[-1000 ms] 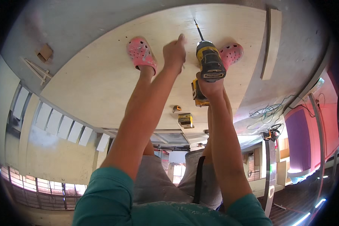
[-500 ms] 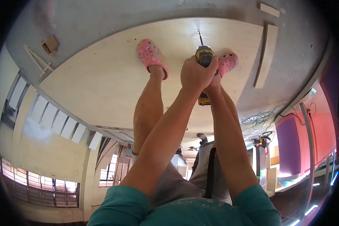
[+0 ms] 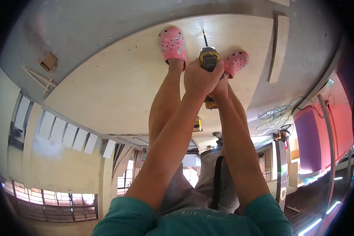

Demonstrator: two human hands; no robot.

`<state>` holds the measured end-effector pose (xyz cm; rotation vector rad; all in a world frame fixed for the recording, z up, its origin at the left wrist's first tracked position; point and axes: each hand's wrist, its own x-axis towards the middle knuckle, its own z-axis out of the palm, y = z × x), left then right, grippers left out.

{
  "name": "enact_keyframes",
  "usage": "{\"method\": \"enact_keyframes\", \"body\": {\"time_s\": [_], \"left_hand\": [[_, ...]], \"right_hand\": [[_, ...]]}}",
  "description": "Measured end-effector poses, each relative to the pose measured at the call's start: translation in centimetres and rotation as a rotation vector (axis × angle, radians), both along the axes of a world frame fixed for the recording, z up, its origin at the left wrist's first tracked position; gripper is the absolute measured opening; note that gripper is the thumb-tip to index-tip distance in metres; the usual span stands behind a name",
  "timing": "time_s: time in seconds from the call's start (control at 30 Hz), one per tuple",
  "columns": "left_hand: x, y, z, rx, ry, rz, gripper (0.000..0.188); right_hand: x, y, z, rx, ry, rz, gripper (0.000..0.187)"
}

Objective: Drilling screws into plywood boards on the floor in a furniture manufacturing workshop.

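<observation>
Both hands are closed around a black and yellow cordless drill (image 3: 209,59). My left hand (image 3: 200,80) wraps its body from the left. My right hand (image 3: 220,88) is on the grip, partly hidden behind the left. Below the hands, the yellow and black battery end shows. A long thin driver bit (image 3: 205,39) points away from me at a large pale plywood sheet (image 3: 106,86), its tip in a bright spot of light. Whether a screw sits at the tip is too small to tell. My feet, in pink clogs (image 3: 172,43), stand on the sheet.
Right of the sheet lies a pale wooden strip (image 3: 278,49) on the grey floor. Thin sticks (image 3: 37,80) and a small brown cardboard piece (image 3: 48,62) lie far left. Behind my legs are a yellow tool (image 3: 198,125) and tangled cables (image 3: 277,112).
My left foot has stepped right and forward on the sheet. The drill, still in both hands, has shifted slightly left in view. A yellow tool now shows beside my left forearm.
</observation>
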<state>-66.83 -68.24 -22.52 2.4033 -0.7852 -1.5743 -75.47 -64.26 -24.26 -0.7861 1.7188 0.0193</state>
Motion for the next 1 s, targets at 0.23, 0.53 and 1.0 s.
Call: {"method": "enact_keyframes", "body": {"time_s": [0.23,0.53,1.0], "left_hand": [[0.1,-0.6,-0.8,0.034,0.002,-0.050,0.047],[-0.2,-0.9,-1.4,0.016,-0.032,-0.077,0.048],[0.0,-0.6,-1.9,-0.156,-0.134,-0.244,0.038]], "right_hand": [[0.1,0.2,-1.0,0.059,0.025,-0.160,0.050],[-0.4,0.3,-1.6,-0.018,-0.048,-0.014,0.047],[0.5,-0.1,-1.1,0.059,-0.121,-0.251,0.047]]}}
